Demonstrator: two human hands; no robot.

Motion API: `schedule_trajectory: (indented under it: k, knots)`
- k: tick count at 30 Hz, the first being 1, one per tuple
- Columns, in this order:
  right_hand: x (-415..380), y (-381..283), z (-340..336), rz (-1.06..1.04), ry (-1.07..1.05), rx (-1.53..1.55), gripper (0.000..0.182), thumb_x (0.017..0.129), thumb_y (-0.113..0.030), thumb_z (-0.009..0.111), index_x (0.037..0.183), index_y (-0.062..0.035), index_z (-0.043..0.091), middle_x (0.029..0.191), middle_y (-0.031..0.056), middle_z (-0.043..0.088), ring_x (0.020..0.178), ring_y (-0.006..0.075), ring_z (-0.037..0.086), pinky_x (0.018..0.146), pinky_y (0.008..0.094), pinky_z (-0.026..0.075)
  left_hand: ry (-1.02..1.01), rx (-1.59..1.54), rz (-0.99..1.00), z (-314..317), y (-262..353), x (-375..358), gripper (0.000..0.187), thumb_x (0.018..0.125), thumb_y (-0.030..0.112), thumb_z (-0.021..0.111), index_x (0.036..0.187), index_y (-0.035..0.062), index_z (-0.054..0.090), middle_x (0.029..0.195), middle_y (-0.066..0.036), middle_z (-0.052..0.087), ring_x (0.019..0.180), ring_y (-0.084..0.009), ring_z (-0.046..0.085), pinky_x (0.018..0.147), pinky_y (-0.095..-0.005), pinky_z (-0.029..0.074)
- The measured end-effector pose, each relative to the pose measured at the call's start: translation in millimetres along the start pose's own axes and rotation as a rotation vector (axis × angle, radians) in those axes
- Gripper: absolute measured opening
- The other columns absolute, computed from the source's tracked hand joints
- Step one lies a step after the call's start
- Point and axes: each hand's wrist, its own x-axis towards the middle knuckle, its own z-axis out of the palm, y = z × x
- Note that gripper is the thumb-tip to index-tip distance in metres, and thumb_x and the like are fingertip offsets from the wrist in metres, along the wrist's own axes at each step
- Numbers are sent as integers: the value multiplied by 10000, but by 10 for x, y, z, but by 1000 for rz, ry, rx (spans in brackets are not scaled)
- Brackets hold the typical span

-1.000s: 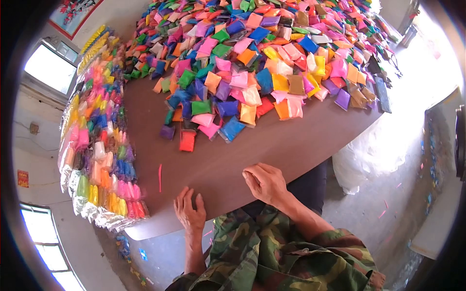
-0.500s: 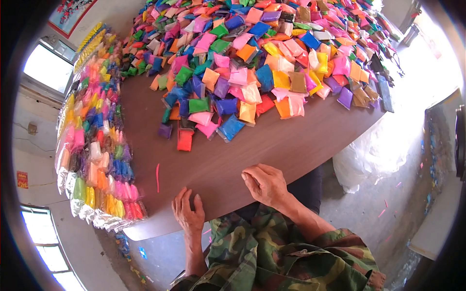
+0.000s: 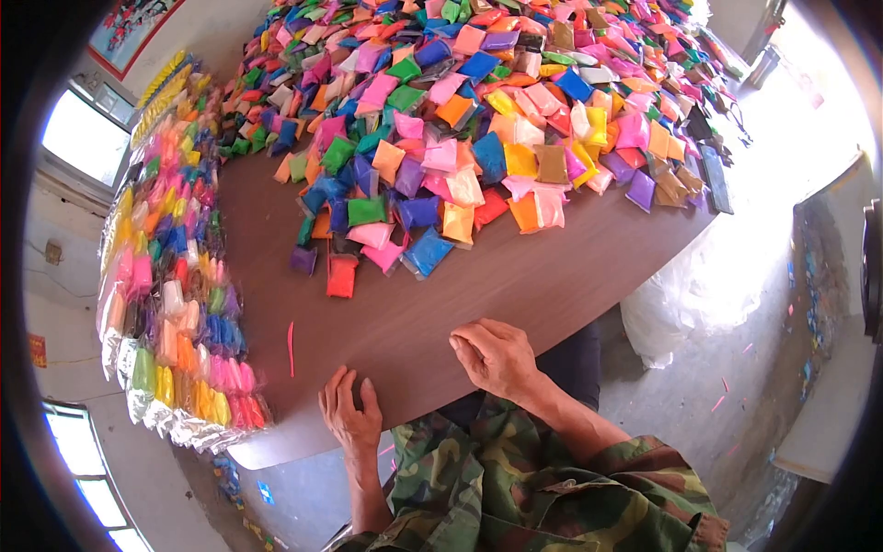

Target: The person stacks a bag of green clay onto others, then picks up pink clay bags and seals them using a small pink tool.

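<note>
My left hand (image 3: 352, 409) rests on the near edge of the brown table (image 3: 405, 317), fingers loosely bent and thumb apart, holding nothing. A thin pink strip (image 3: 292, 350) lies on the tabletop just beyond it. To the right, my right hand (image 3: 497, 357) sits at the table edge with its fingers curled in and the thumb against them; nothing shows in it. Beyond both hands spreads a large heap of small coloured packets. At its near edge lie a red packet (image 3: 341, 275) and a blue packet (image 3: 427, 253), apart from my hands.
Bundled rows of coloured packets in clear wrap (image 3: 175, 304) are stacked along the table's left side. A large translucent plastic bag (image 3: 667, 313) stands on the floor at the right. Pink scraps and small packets are scattered on the floor (image 3: 671, 414).
The camera view has shifted slightly, so the table and heap appear a little lower and further left. Both hands keep nearly the same pose, and no packet has been moved.
</note>
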Motion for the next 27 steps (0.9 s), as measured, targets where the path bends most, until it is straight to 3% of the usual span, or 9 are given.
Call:
schedule_trajectory:
  k: [27]
  knots:
    - [-16, 8, 3, -4, -11, -22, 91, 915, -58, 762, 954, -52, 679, 802, 97, 690, 693, 304, 686, 622, 397, 555, 14, -9, 18, 29, -35, -7, 242, 945, 119, 743, 1140, -24, 728, 1242, -191, 707, 1123, -388, 656, 989, -486, 509]
